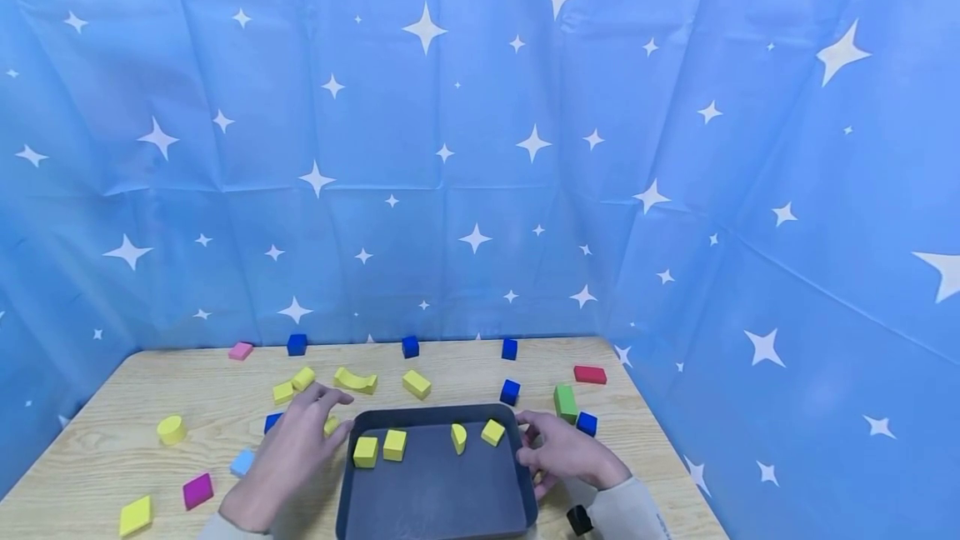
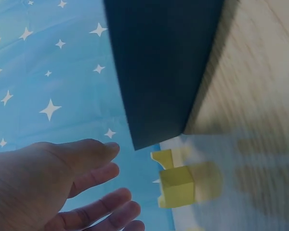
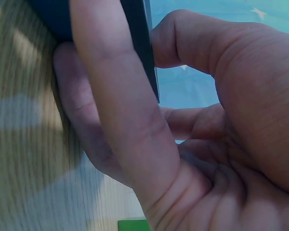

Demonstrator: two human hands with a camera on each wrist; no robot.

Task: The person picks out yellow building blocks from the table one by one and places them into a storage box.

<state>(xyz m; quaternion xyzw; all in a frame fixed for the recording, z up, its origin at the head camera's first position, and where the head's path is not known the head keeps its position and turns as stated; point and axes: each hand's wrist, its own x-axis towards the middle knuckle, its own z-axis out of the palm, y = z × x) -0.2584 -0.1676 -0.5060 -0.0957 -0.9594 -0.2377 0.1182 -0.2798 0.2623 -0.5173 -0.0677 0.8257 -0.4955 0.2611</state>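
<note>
A dark grey tray [image 1: 438, 513] lies near the front of the wooden table, with several yellow blocks along its far side, among them a yellow cube [image 1: 366, 452] and a thin half-round piece [image 1: 458, 438]. At its right wall, my right hand [image 1: 566, 450] pinches the rim. In the right wrist view the thumb [image 3: 183, 41] is on one side of the wall and the fingers lie along the other. Left of the tray, my left hand [image 1: 288, 448] hovers with fingers loosely bent and holding nothing. A yellow block [image 1: 331, 425] shows between its thumb and fingers, beyond them.
Loose blocks lie around: a yellow arch [image 1: 356, 381], a yellow cylinder [image 1: 172, 430], a purple block [image 1: 198, 492], a light blue block [image 1: 242, 462], a green block [image 1: 566, 403], a red block [image 1: 590, 375] and several blue cubes. A starry blue curtain [image 1: 480, 173] hangs behind the table.
</note>
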